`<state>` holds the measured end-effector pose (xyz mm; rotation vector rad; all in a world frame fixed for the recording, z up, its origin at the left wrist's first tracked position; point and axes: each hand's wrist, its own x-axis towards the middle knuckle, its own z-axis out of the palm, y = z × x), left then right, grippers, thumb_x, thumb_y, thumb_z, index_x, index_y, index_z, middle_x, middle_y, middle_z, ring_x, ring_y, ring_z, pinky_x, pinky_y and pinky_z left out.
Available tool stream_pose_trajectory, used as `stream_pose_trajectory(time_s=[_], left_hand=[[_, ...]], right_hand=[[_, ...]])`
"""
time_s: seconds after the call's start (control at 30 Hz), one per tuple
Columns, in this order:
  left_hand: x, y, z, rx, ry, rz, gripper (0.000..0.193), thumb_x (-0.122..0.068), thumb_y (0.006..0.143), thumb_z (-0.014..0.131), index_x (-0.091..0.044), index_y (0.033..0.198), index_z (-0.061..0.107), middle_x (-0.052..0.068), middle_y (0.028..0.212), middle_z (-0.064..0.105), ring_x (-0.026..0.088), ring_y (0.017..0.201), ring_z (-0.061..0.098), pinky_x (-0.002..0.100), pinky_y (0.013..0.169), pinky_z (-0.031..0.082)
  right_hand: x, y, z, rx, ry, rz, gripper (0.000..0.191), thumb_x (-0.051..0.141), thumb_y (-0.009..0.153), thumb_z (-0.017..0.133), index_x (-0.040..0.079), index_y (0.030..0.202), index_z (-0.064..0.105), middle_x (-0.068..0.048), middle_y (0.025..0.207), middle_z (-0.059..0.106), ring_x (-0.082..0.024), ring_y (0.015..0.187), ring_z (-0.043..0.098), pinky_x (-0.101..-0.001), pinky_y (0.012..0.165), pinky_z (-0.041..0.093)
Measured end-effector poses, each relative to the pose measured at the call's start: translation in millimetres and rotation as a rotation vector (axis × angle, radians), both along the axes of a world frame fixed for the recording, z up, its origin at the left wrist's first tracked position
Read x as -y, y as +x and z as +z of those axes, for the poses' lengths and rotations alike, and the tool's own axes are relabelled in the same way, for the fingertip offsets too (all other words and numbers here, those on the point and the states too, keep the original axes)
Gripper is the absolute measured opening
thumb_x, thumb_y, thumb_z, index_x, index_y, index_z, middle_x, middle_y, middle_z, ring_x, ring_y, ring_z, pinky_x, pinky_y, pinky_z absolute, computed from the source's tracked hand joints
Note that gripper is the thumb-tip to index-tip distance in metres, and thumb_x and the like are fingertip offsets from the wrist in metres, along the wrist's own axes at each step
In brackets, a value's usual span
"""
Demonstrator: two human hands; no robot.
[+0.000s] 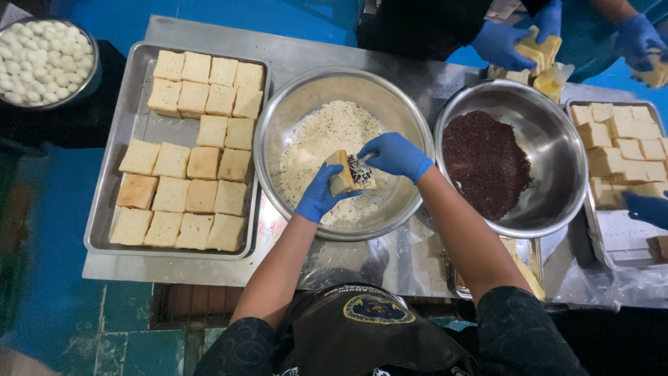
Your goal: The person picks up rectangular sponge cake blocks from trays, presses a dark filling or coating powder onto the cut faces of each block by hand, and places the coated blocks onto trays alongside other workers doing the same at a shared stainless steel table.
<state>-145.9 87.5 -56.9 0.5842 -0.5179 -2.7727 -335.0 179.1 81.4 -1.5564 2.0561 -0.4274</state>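
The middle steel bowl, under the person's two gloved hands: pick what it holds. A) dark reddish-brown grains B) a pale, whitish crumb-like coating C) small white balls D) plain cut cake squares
B: the middle steel bowl has a pale crumb-like layer spread over its bottom, beneath the coated block held by the left hand and right hand; the dark grains lie in the bowl to its right.

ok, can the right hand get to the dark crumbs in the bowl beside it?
Probably yes. The right hand is over the middle bowl, pressing the cake piece; the dark crumbs lie uncovered in the next bowl, nothing between.
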Motion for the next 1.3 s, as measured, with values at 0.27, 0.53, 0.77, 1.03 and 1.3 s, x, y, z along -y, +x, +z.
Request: stream_pose_trajectory(time_s=[0.27, 0.53, 0.77, 1.03, 1.3], left_hand=[[0, 1, 0, 0.013, 0.004, 0.006, 0.069, -0.023, 0.084, 0.071, -0.020, 0.146, 0.042, 0.014, 0.128, 0.053, 0.035, 0.116, 0.061, 0.066, 0.093, 0.059], [0, 5, 9, -0.011, 0.028, 0.009, 0.068, -0.021, 0.084, 0.072, -0.021, 0.146, 0.043, 0.014, 0.132, 0.054, 0.035, 0.119, 0.061, 0.066, 0.093, 0.058], [-1, 9, 15, -0.071, 0.050, 0.009, 0.069, -0.020, 0.085, 0.072, -0.021, 0.147, 0.043, 0.013, 0.134, 0.053, 0.035, 0.121, 0.059, 0.067, 0.094, 0.057], [2, 5, -1, -0.012, 0.055, 0.028, 0.067, -0.019, 0.085, 0.071, -0.022, 0.146, 0.044, 0.013, 0.134, 0.053, 0.035, 0.121, 0.058, 0.068, 0.094, 0.057], [5, 12, -17, -0.071, 0.089, 0.034, 0.064, -0.020, 0.084, 0.071, -0.019, 0.144, 0.049, 0.013, 0.131, 0.055, 0.035, 0.122, 0.059, 0.066, 0.093, 0.058]], right_hand=[[8, 1, -10, -0.077, 0.006, 0.092, 0.025, 0.021, 0.083, 0.073, 0.017, 0.106, 0.081, -0.011, 0.102, 0.077, -0.030, 0.090, 0.073, -0.0377, 0.085, 0.057], [7, 11, -7, -0.038, -0.096, 0.082, 0.025, 0.023, 0.084, 0.074, 0.013, 0.107, 0.079, -0.012, 0.103, 0.076, -0.031, 0.093, 0.072, -0.0387, 0.085, 0.056], [7, 12, -9, -0.045, -0.117, 0.206, 0.031, 0.012, 0.078, 0.068, 0.015, 0.106, 0.081, -0.012, 0.104, 0.076, -0.031, 0.094, 0.071, -0.0389, 0.086, 0.056], [9, 16, 1, -0.070, 0.076, 0.106, 0.024, 0.024, 0.079, 0.080, 0.018, 0.102, 0.082, -0.011, 0.099, 0.077, -0.027, 0.089, 0.073, -0.0374, 0.084, 0.057], [-34, -19, -41, 0.172, -0.191, -0.288, 0.045, 0.024, 0.097, 0.069, 0.007, 0.139, 0.065, -0.013, 0.125, 0.074, -0.018, 0.107, 0.073, -0.0341, 0.094, 0.057]])
